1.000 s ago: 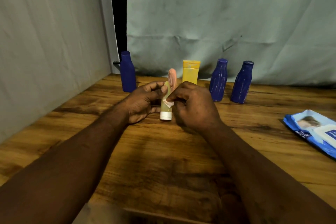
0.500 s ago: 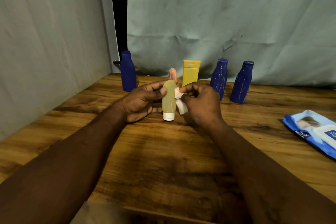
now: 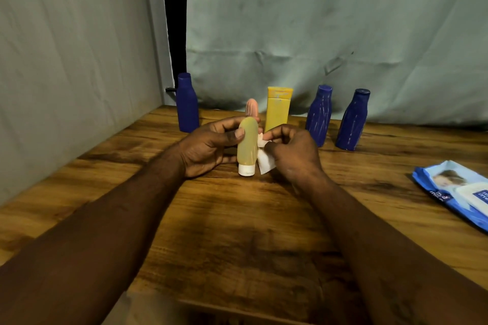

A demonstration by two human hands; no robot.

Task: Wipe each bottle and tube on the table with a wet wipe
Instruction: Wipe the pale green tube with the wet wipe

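A pale yellow tube (image 3: 247, 145) stands cap-down on its white cap near the middle of the wooden table (image 3: 237, 219). My left hand (image 3: 208, 148) grips it from the left, thumb on its front. My right hand (image 3: 293, 153) pinches a small white wet wipe (image 3: 264, 162) just right of the tube, beside it. Behind stand a pink tube (image 3: 251, 107), a yellow tube (image 3: 278, 108) and three blue bottles: one at the left (image 3: 187, 103) and two at the right (image 3: 319, 115) (image 3: 352, 120).
A blue pack of wet wipes (image 3: 458, 190) lies flat at the table's right edge. Grey cloth walls (image 3: 317, 21) close off the back and left sides. Bare wood lies in front of my hands, between my forearms.
My right hand has drawn the wipe off the front of the yellow tube to its right side. The tube now stands more upright in my left hand.
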